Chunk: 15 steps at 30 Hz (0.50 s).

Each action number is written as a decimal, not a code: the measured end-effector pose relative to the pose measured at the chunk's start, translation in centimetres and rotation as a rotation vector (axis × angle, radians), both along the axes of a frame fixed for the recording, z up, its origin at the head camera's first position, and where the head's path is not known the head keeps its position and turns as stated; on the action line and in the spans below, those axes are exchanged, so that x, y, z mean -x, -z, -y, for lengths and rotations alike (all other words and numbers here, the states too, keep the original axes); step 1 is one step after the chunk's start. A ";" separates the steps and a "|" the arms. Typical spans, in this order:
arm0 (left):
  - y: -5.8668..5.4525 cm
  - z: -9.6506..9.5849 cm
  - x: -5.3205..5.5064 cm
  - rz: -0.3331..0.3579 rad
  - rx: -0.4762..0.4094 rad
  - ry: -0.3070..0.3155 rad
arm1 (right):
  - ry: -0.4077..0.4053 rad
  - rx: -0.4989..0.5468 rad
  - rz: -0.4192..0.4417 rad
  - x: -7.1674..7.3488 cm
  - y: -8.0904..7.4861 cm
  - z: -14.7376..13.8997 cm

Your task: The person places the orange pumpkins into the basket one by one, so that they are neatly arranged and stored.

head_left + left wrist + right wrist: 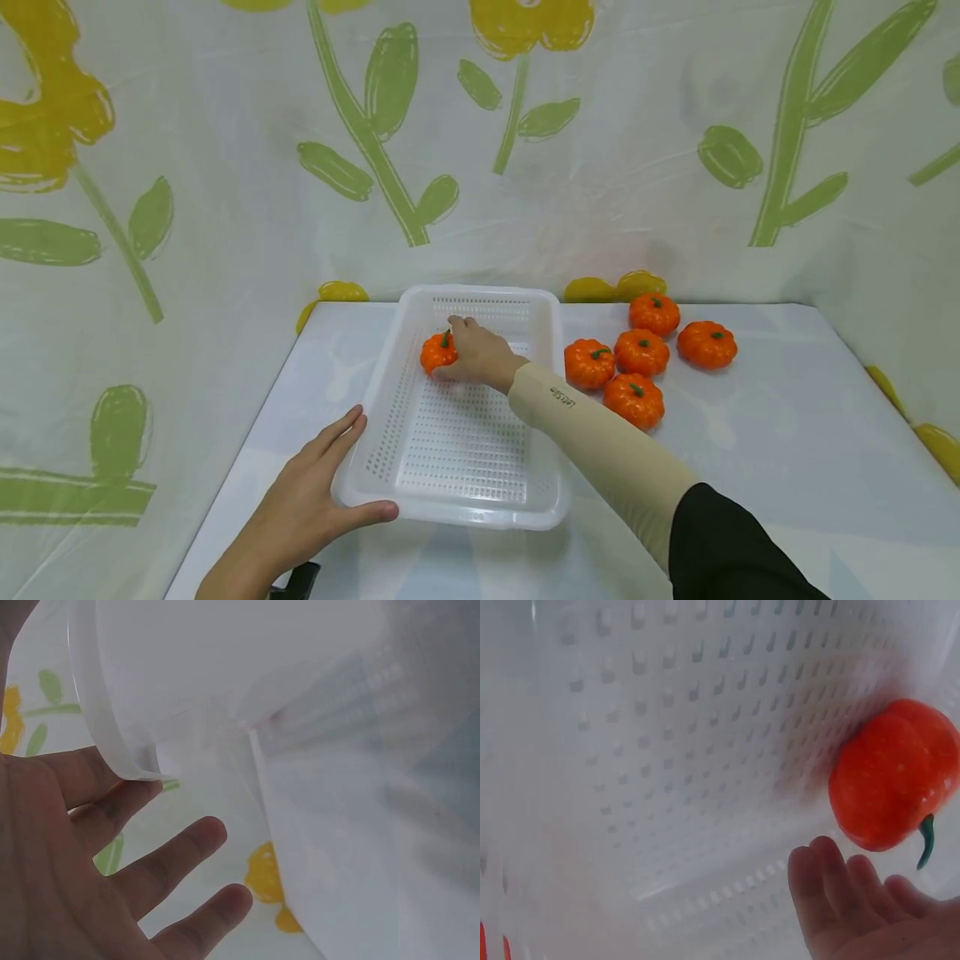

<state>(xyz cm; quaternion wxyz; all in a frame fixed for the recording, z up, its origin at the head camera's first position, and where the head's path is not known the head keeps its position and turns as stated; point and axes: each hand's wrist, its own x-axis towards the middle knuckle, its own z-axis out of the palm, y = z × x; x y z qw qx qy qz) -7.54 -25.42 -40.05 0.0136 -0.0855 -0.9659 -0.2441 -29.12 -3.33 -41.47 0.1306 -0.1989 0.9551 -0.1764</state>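
A small orange pumpkin [438,354] with a green stem sits in the far left part of a white perforated plastic basket [468,517]. Beside it, inside the basket, is my right hand [480,354]. In the right wrist view, the fingers of the right hand [859,907] are loosely extended near the pumpkin [892,776], with a gap between them. My left hand [311,487] rests at the basket's near left corner, thumb over the rim and fingers straight along the outside. The left wrist view shows the left hand's spread fingers [176,862] at the rim's underside.
Several more orange pumpkins [642,352] cluster on the white table [750,467], just right of the basket. Behind the table hangs a pale cloth [600,208] printed with yellow flowers and green leaves. My right forearm crosses over the basket's right rim.
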 end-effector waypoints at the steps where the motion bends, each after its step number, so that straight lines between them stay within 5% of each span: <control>1: 0.0 0.0 0.0 -0.004 -0.002 0.002 | -0.001 0.004 -0.004 0.0 -0.2 0.0; 7: 0.2 0.2 0.0 -0.033 -0.005 0.003 | -0.024 0.055 0.005 -0.5 -1.7 -0.1; 15: 1.0 0.2 -0.2 -0.015 -0.012 -0.016 | -0.086 0.259 0.023 -1.5 -5.4 -1.7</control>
